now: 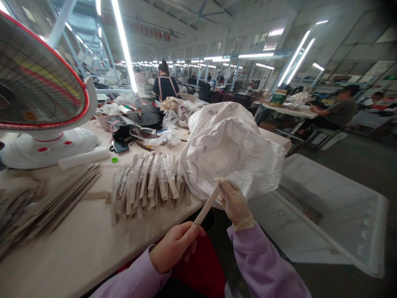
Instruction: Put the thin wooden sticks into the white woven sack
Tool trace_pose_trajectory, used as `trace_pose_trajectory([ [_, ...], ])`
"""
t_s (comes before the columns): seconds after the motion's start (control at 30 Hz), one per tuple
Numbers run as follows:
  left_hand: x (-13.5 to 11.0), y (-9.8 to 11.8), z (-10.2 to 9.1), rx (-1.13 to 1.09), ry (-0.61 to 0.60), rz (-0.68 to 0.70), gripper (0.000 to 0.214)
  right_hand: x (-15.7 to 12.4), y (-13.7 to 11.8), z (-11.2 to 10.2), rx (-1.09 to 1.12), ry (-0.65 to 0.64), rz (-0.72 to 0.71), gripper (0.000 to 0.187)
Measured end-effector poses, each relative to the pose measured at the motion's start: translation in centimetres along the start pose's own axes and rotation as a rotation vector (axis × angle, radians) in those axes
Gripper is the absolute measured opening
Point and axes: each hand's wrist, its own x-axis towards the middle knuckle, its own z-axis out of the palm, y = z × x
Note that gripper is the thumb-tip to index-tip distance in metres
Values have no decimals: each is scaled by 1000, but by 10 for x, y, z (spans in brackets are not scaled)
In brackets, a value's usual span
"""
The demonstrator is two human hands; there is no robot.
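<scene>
My bare left hand (180, 244) pinches the lower end of a flat beige strip (206, 209), which slants up to the right. The strip's upper end sits between the fingers of my right hand (235, 203), which wears a pale thin glove. Just behind that hand gapes a large white sack (214, 153), lying on its side with its mouth toward me and dark marks on its upper face. Left of the sack, a row of similar beige strips (151, 178) lies on the table, their upper parts wrapped in clear plastic.
Long grey-brown strips (58, 203) lie on the table (93, 244) at left, before a white fan (46, 145) with a red rim. A white plastic bin (338, 198) stands low at right. Dark items and plastic bags (170, 120) clutter the back. Two people work farther off.
</scene>
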Motion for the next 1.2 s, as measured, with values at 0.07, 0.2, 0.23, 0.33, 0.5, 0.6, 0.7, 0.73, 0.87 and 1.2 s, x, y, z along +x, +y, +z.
trace_pose_trajectory([
  [0.07, 1, 2, -3, 13, -5, 2, 50, -6, 4, 2, -91, -42, 8, 19],
  [0.2, 5, 5, -12, 57, 1, -9, 47, -17, 10, 5, -321, -211, 119, 21],
  [0.23, 6, 4, -15, 89, 7, -8, 44, -18, 11, 5, -344, -220, 127, 22],
  [0.33, 6, 3, -23, 252, 110, 62, 32, -19, 14, 5, -308, -84, 42, 23],
  [0.5, 5, 7, -29, 379, 343, 207, 35, -27, 28, 22, -261, -208, 91, 26],
  [0.6, -1, 9, -31, 336, 304, 164, 40, -27, 26, 25, -196, -233, 144, 27],
  [0.7, -8, 9, -29, 303, 251, 95, 43, -22, 18, 26, 41, 33, 92, 35],
  [0.73, -9, 10, -28, 297, 259, 95, 43, -23, 19, 28, 54, 66, 75, 34],
  [0.87, -11, 12, -28, 305, 334, 168, 41, -34, 28, 42, -2, -44, 186, 35],
  [1.2, -36, 6, -44, 498, 611, 231, 35, -38, 49, 45, -40, -56, 268, 30],
])
